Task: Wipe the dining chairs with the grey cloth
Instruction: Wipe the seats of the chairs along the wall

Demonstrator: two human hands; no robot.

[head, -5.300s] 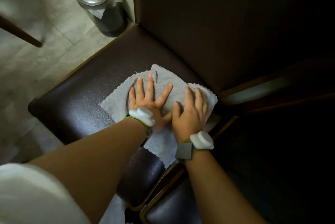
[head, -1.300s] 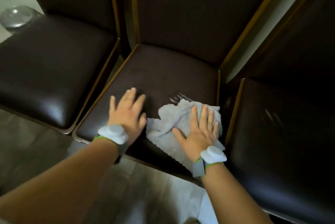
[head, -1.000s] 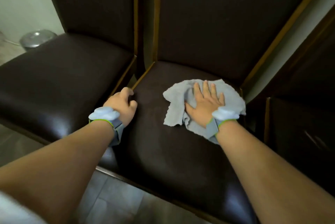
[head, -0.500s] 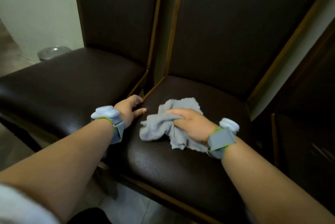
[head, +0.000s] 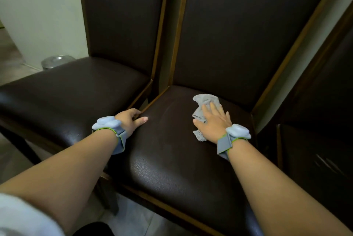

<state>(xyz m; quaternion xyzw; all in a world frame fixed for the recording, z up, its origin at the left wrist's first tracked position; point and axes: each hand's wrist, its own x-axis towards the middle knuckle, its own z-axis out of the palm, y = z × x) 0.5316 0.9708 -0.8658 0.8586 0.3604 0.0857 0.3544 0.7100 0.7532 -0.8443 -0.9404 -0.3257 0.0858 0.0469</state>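
Observation:
A bunched grey cloth [head: 204,102] lies on the dark brown seat of the middle chair [head: 172,151], near its back right part. My right hand [head: 212,121] lies flat on top of the cloth, fingers spread, pressing it onto the seat. My left hand [head: 129,119] grips the left edge of the same seat, fingers curled over the side and thumb on top. A second chair [head: 72,90] with the same dark upholstery stands close on the left. Part of a third chair [head: 315,155] shows at the right.
A round metal bin [head: 55,61] stands on the tiled floor behind the left chair, by a pale wall [head: 42,15]. Narrow gaps separate the chairs. Tall wood-framed backrests rise behind the seats. Floor tiles show below the seats' front edges.
My right hand has slid the cloth from the seat's left centre toward its back right and flattened onto it. My left hand stays on the seat's left edge. The view has dropped lower.

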